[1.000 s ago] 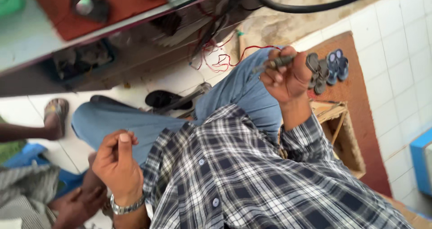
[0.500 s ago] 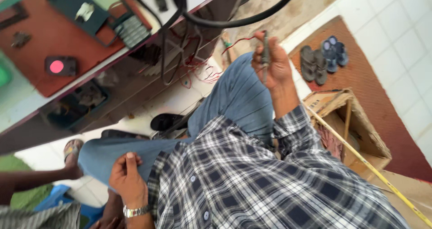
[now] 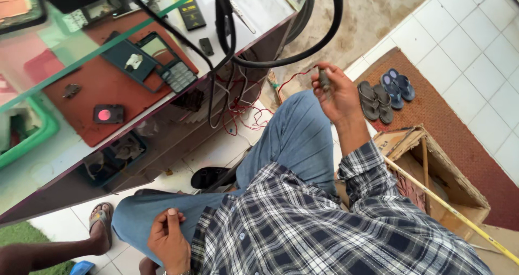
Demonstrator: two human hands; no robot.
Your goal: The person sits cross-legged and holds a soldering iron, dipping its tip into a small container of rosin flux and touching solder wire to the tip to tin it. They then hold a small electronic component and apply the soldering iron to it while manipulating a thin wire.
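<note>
We saw a small dark part [image 3: 324, 80] pinched between the fingers [image 3: 331, 74] of our right hand [image 3: 339, 94], held up above our right knee at about one o'clock in the view. A thin red wire [image 3: 294, 76] ran from it toward nine o'clock and down into a tangle of red wires [image 3: 240, 115] hanging under the edge of the surface [image 3: 70, 145]. What the part was exactly, we could not tell; it was too small.

Our left hand [image 3: 168, 241] lay at seven o'clock on our left thigh, fingers curled loosely together and holding nothing that we could see.

Farther out, on the surface at ten o'clock, an opened mobile phone [image 3: 154, 58] lay on a red mat [image 3: 97, 85], with a small dark box with a red light [image 3: 108, 114] near it. Thick black cables [image 3: 281, 58] looped down past the surface's edge at twelve o'clock. Sandals [image 3: 385, 94] sat on a brown floor mat [image 3: 454, 140] at two o'clock, beside a cardboard box [image 3: 432, 172]. Another person's foot [image 3: 100, 226] showed at eight o'clock.

We judged the risk to lie in the wire: a pull with the pinching hand could strain it or drag the tangle, and the light pinch could let the part slip to the floor.
</note>
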